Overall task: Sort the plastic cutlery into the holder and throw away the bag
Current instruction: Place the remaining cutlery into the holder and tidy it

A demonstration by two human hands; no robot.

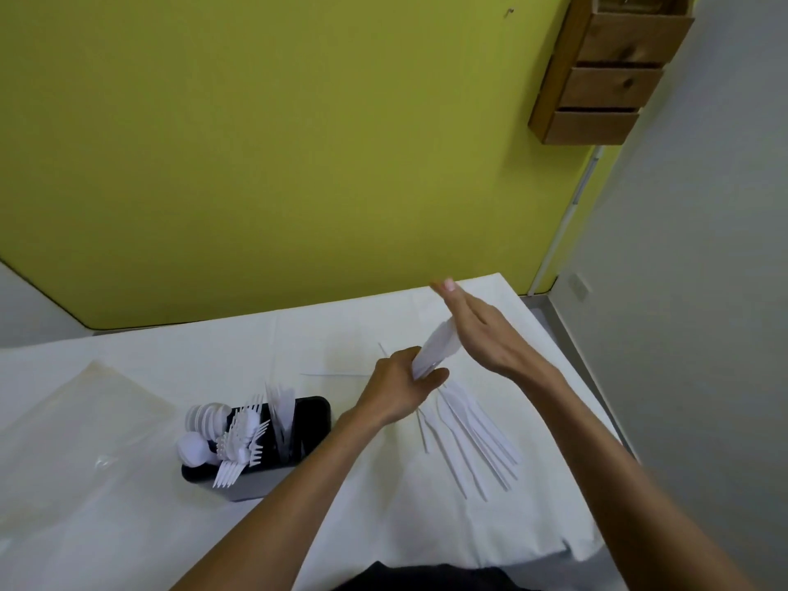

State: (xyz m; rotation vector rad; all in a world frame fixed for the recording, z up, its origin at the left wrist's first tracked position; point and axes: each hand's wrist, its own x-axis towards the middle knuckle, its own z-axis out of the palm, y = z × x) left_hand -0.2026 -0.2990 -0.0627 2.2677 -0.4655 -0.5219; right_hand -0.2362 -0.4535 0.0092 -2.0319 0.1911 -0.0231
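Currently left hand [405,388] grips a bundle of white plastic knives [435,349] by its lower end, long axis tilted up toward the right hand [482,334], whose straight fingers [460,302] lie flat against its top. Black holder [317,420] sits left of the left hand, nearer that arm; loose knives [473,441] lie just below both hands.
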